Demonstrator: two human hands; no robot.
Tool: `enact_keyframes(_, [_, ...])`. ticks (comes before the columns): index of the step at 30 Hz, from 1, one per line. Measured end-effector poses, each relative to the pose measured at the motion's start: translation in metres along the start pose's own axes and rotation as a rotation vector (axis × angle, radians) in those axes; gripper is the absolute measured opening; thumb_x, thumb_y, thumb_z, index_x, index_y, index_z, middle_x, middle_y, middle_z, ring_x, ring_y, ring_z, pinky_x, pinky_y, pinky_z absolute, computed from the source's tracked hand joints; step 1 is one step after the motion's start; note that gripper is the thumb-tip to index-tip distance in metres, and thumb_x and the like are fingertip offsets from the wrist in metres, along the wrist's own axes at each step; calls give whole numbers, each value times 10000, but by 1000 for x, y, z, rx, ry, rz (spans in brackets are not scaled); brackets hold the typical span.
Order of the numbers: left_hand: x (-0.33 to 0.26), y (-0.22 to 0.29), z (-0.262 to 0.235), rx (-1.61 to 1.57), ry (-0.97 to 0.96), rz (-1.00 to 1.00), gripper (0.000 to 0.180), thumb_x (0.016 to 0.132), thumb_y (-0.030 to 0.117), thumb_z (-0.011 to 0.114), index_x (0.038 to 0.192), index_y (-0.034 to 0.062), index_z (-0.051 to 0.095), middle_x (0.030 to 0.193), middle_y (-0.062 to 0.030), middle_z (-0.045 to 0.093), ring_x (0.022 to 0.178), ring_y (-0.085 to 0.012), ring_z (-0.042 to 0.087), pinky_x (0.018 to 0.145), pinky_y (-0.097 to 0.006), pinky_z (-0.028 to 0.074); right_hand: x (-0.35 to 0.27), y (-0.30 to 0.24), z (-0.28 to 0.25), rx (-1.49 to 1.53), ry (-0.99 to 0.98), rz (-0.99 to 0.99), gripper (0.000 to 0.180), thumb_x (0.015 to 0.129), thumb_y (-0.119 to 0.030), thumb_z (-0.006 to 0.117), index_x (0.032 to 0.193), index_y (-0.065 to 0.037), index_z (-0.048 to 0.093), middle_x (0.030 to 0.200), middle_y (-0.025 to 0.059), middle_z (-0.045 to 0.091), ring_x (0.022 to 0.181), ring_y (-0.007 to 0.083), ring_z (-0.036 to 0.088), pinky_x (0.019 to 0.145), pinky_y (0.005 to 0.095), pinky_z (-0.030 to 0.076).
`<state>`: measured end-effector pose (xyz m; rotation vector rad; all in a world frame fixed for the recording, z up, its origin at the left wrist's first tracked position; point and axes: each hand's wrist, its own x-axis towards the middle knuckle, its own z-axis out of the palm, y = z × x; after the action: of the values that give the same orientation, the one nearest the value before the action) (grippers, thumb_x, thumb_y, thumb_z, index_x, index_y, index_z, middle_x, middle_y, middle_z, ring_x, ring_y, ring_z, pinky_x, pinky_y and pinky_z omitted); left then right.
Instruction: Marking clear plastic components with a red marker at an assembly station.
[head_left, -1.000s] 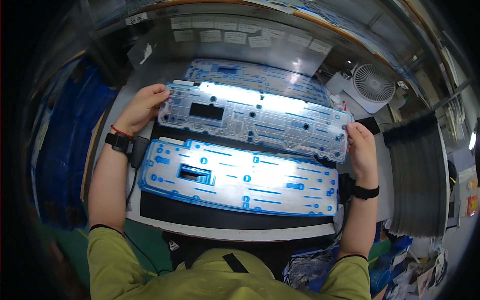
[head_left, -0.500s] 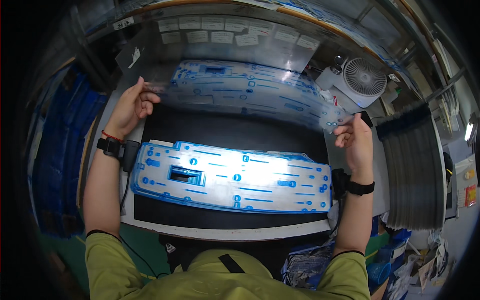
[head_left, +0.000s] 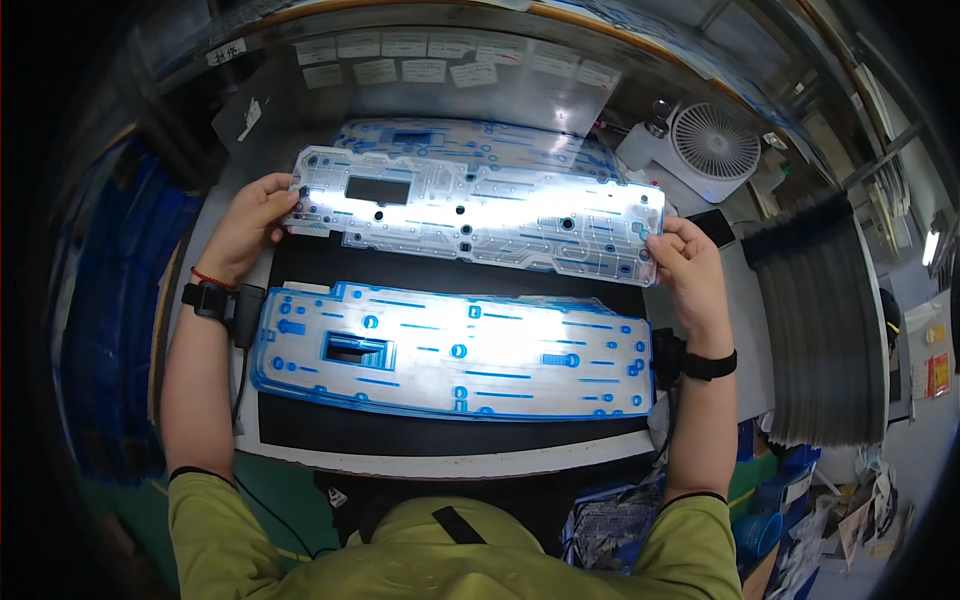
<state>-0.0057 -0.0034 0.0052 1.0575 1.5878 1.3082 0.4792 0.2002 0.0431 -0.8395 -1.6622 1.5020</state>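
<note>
While our left hand (head_left: 245, 225) and right hand (head_left: 690, 270) each pinch an end of the clear sheet (head_left: 470, 210), lifted above the blue stack (head_left: 450, 350), we judge it not yet set down.

We wear a yellow-green short-sleeved shirt with dark trim at the sleeve hems and a black strap across the chest. Our left hand (head_left: 248, 228) has a black watch and a thin red cord at the wrist. Our right hand (head_left: 688, 270) has a black wristband.
</note>
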Motion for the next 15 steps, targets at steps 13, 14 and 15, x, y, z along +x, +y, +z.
enact_keyframes(13, [9, -12, -8, -252, 77, 364, 117, 918, 38, 616, 1024, 73, 653, 1199, -49, 616, 1052, -119, 612, 923, -285, 517, -1, 1, -7, -482, 75, -584, 167, 715, 31, 684, 823, -88, 729, 1289, 95, 537, 1159, 245, 485, 944, 346, 424])
enact_keyframes(14, [11, -16, -14, -250, 98, 324, 123, 920, 40, 615, 1034, 65, 654, 1177, -52, 628, 1019, -114, 622, 894, -270, 523, -3, -3, -4, -593, 117, -624, 183, 690, 41, 677, 793, -97, 738, 1311, 97, 521, 1180, 263, 470, 954, 357, 419])
enact_keyframes(15, [12, -25, -25, -247, 120, 283, 129, 922, 43, 614, 1044, 57, 654, 1154, -54, 641, 986, -110, 632, 865, -256, 530, -6, -6, 4, -580, 165, -619, 248, 646, 69, 651, 775, -117, 752, 1290, 82, 541, 1181, 263, 465, 946, 341, 415])
